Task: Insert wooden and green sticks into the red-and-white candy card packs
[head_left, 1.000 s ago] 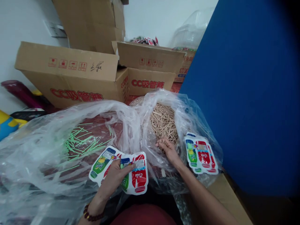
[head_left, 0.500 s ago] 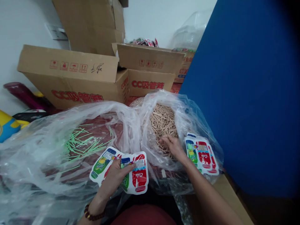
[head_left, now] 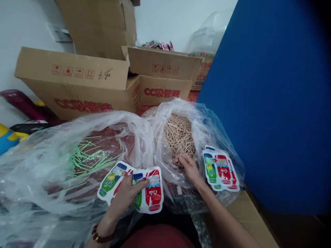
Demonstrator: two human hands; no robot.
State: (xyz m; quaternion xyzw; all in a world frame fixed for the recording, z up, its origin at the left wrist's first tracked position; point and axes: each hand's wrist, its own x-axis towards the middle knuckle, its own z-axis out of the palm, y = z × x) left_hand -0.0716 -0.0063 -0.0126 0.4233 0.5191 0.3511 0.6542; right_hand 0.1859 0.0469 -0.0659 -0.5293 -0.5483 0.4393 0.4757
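Note:
My left hand (head_left: 127, 191) is closed on printed cola-and-Sprite pouches (head_left: 154, 193), thumb on top, the pouches fanned to both sides of it. Thin brown sticks (head_left: 179, 132) fill an open clear plastic bag (head_left: 160, 151) in front of me. At the near edge of that pile my right hand (head_left: 188, 167) has its fingers bent and pinched together on some of the sticks; the fingertips are partly hidden. More pouches of the same print (head_left: 222, 170) lie stacked on the plastic, right of my right hand.
Green sticks (head_left: 88, 158) lie loosely in another clear bag (head_left: 51, 155) on the left. Cardboard boxes (head_left: 77, 89) stand behind the bags. A blue panel (head_left: 271, 103) rises on the right. At the far left are a dark red bottle (head_left: 19, 101) and a yellow-and-blue object (head_left: 7, 139).
My right hand has drawn slightly nearer to me within the brown sticks. My left hand keeps the pouches in the same place. The whole view has shifted a little.

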